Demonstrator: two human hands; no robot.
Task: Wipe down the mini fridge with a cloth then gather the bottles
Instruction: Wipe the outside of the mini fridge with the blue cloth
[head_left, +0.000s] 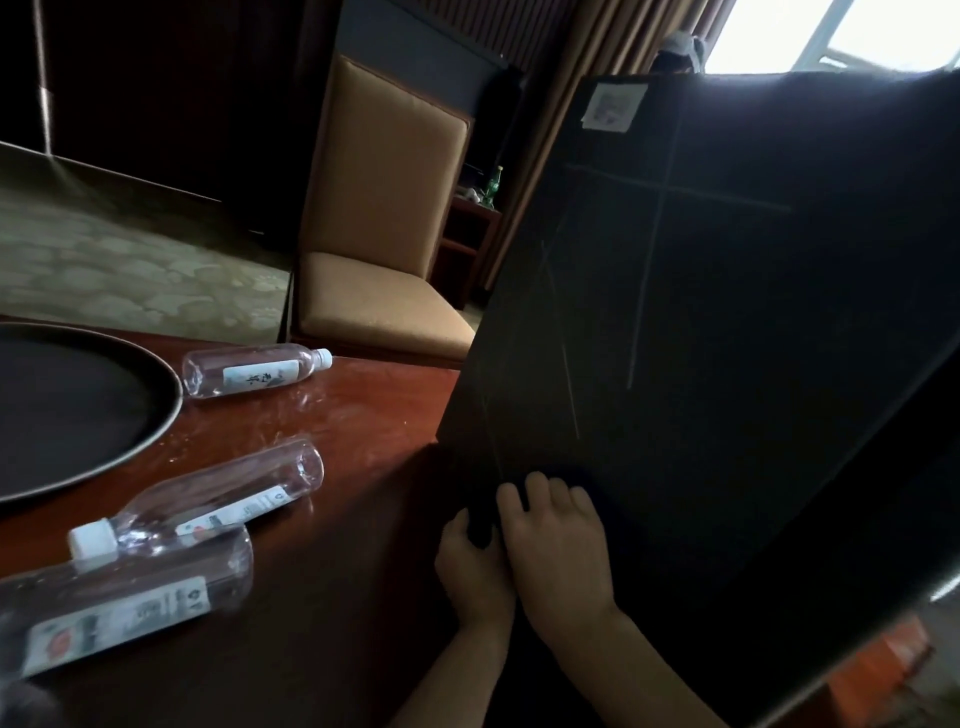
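Black mini fridge (727, 338) tilted on the red-brown worktop (363, 415), near corner held by both hands: left hand (470, 569) fingers curled round a dark cloth (480, 525) at that corner, right hand (558, 551) fingers flat, slightly spread on the fridge face; left of the fridge, three clear bottles (254, 371) (218, 501) (119, 608) lying beside a dark round tray (171, 415)

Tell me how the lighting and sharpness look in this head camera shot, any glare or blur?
Head view: the window is blown out white; the mini fridge is nearly black against it, only faint scratches showing; the nearest bottle is blurred, and wide-angle distortion bends the fridge's edges; both hands, left hand and right hand, are dim.
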